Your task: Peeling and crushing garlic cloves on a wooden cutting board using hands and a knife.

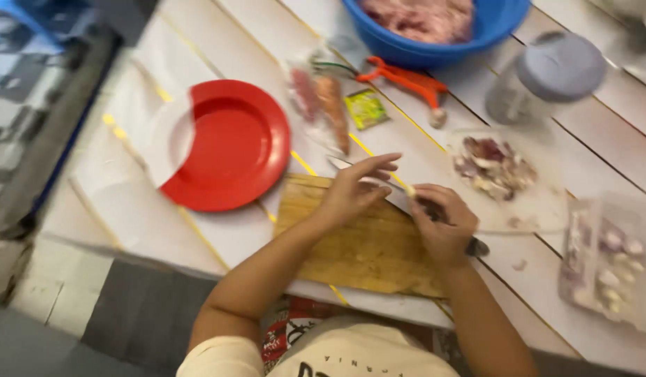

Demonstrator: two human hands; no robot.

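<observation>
While the right hand [445,227] is closed around the dark handle of a knife [400,197], a small pale piece, probably a garlic clove [410,190], sits at the blade just above that hand, at the upper right corner of the cutting board [358,244]. Over the same board the left hand [354,188] lies palm down with its fingers stretched out and close together, resting on the flat of the blade, whose tip juts past the board's upper edge. To the right of the board, a clear plastic sheet [532,206] carries a heap of purple and white peelings [494,167], and farther right a clear bag [606,262] holds many small cloves and shallots, so as a judgement some peeling is done while much stock remains to be worked. Left of the board lies a red plate [229,143], bare. Above the board lie a carrot [333,112] in a bag, a small green packet [366,108] and an orange peeler [407,82]; beyond them stand a blue bowl [435,42] of pinkish minced meat and a jar with a grey lid [546,77]. All rests on a white plank table [253,42].
</observation>
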